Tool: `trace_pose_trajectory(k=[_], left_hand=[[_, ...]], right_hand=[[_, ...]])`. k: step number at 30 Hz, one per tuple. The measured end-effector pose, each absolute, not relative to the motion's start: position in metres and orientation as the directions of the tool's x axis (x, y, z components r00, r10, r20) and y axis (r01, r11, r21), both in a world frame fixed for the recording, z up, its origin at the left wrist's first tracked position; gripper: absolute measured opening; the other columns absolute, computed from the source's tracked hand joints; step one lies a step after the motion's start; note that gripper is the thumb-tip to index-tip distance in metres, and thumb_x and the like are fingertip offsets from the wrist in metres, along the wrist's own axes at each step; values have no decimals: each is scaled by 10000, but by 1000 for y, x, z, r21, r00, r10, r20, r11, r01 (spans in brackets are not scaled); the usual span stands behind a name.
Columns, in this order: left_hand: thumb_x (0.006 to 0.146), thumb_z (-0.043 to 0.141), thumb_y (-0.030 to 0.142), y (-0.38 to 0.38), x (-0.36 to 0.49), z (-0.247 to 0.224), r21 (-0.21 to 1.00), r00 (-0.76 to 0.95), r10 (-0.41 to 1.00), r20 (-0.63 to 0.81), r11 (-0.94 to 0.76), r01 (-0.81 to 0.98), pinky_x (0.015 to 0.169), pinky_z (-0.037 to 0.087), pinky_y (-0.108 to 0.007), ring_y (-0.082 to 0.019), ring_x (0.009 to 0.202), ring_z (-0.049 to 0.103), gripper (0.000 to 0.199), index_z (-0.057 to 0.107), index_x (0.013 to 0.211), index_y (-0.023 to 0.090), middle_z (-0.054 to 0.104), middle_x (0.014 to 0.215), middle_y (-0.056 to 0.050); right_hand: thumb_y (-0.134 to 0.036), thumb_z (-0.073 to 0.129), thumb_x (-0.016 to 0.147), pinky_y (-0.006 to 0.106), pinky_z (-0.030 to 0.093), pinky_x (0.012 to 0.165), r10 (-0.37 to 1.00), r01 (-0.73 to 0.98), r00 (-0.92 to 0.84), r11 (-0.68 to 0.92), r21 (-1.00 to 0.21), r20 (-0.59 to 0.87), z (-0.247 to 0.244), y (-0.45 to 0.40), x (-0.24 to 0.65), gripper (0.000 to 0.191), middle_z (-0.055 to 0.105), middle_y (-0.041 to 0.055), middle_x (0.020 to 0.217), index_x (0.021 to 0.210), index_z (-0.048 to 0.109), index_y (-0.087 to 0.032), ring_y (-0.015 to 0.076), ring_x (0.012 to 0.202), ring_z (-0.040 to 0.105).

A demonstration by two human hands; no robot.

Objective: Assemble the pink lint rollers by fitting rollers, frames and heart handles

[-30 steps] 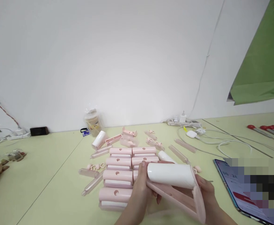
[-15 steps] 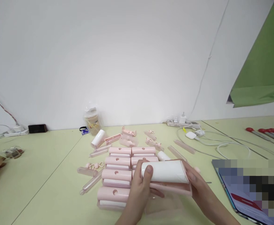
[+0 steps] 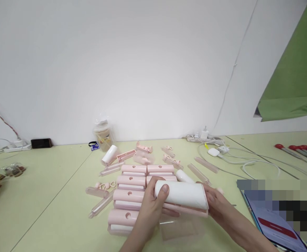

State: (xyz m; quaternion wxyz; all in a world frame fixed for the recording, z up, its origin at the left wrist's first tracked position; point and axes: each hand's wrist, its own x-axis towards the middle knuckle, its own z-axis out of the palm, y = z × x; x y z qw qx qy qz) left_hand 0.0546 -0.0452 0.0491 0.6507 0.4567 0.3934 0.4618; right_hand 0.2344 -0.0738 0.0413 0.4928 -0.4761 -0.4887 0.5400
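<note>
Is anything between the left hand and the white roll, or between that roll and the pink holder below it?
Nothing visible. The left hand has its thumb on the white roll, and nothing shows between it and the pink holder; the inside is hidden.

Wall (image 3: 153, 77): white and bare-surfaced, rising from the table's back edge
Wall cord (image 3: 233, 70): thin, pale, slanting down the right side
Green cloth (image 3: 291, 80): hanging at upper right, creased near its lower edge
Left edge: reddish cord (image 3: 1, 116) against the wall
Tabletop (image 3: 64, 227): pale yellow-green, dark seams (image 3: 51, 201) left and right
Light: soft, brightest mid-wall
</note>
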Motion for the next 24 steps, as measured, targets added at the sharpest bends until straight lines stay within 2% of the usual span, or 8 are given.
trace_pose_trajectory(k=[2,5,9,13,15,19,24], left_hand=[[624,643,587,-44,52,48,947,288,950,-120,197,-254,415,474,-217,-138,571,544,470,473,871,225,449,694,42],[611,659,584,-43,51,47,941,279,954,-109,189,-281,391,465,-213,-138,559,553,490,452,873,226,482,714,37],[609,690,543,-45,51,50,930,314,940,-132,227,-288,364,456,-206,-156,573,582,459,439,808,215,525,708,25],[625,699,512,-44,49,52,910,403,908,-114,258,-324,350,473,-227,-156,526,593,448,412,808,221,547,677,36],[639,696,501,-42,48,51,910,440,893,-93,256,-327,354,489,-237,-151,521,593,435,411,809,219,551,681,38],[631,715,475,-41,47,48,897,456,885,-94,274,-347,358,510,-246,-151,555,596,428,433,814,210,535,685,39],[651,704,471,-41,47,47,885,474,875,-99,296,-360,364,503,-228,-166,568,617,412,418,787,208,539,674,37]], right_hand=[[-641,677,570,207,333,486,993,-121,-85,-87,-989,-77,38,-75,232,486,462,-32,594,645,508,-191,113,529,369],[-638,702,527,186,256,474,986,-133,-136,-116,-984,-97,35,-76,228,522,423,-42,584,649,476,-183,94,524,305],[-613,723,496,213,296,512,978,-171,-185,-131,-977,-99,42,-80,223,507,450,-17,605,623,475,-190,129,571,369],[-590,728,493,234,322,524,987,-247,-130,-127,-961,-97,51,-85,219,459,477,2,566,559,518,-188,144,555,394],[-564,743,485,228,301,505,984,-274,-153,-127,-953,-87,51,-84,219,454,478,0,542,545,505,-181,131,526,395],[-474,776,459,207,225,454,959,-327,-278,-147,-933,-54,48,-80,219,490,413,-39,469,502,380,-189,90,453,354],[-425,774,477,197,270,468,966,-414,-256,-151,-898,-44,46,-79,217,462,420,-34,516,515,384,-180,90,495,369]])
